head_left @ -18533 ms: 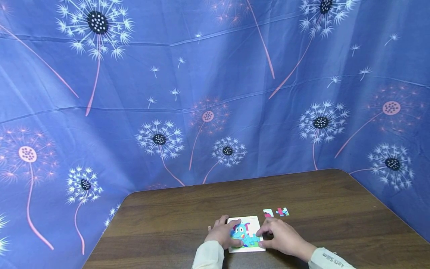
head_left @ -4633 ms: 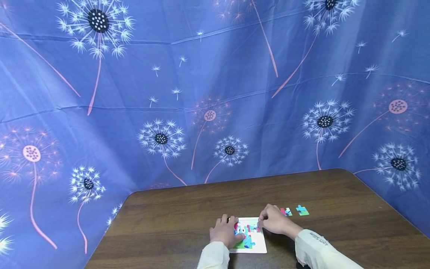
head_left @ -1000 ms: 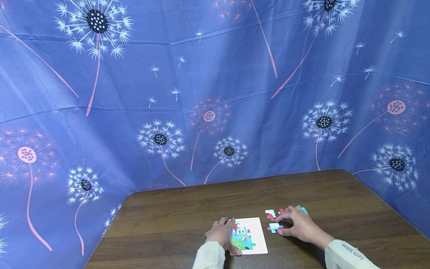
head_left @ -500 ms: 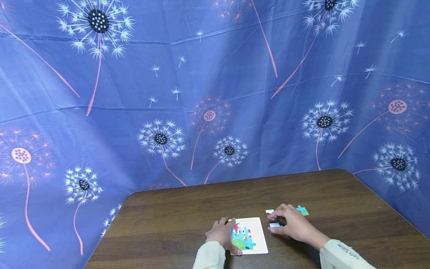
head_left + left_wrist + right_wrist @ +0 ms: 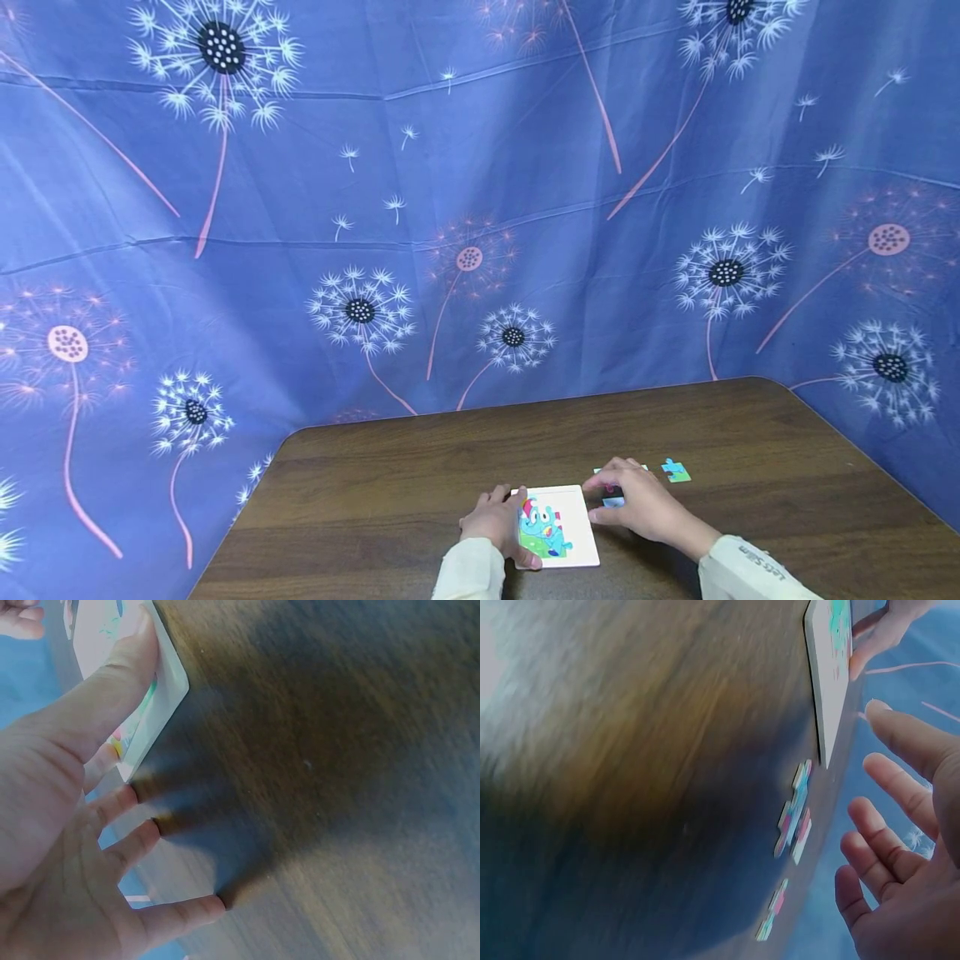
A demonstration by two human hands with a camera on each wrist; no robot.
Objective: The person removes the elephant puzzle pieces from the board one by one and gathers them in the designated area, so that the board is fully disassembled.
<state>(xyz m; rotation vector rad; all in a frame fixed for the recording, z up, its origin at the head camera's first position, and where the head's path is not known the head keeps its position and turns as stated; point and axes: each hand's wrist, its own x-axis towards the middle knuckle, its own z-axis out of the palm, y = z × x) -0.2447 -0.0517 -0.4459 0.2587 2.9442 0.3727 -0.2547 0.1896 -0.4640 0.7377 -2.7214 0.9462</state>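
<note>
A square white puzzle board [image 5: 581,533] lies on the table, with a blue elephant picture on its left part and bare white on its right. My left hand [image 5: 491,527] rests at the board's left side, thumb on its front edge; in the left wrist view the fingers are spread, tips at the tabletop. My right hand [image 5: 647,504] hovers at the board's right edge, holding nothing, its fingers loosely bent. Under it on the table, partly hidden in the head view, lie a blue-and-red jigsaw piece [image 5: 795,810], a white-and-red piece [image 5: 802,838] and another piece [image 5: 772,910].
A blue-and-green jigsaw piece [image 5: 676,471] lies farther right on the brown wooden table [image 5: 375,500]. Behind the table hangs a blue cloth [image 5: 480,167] printed with dandelions.
Over the last second my right hand has shifted left from the loose pieces to the board's edge; the left stays. Pieces seen on the board's right part earlier now lie on the table.
</note>
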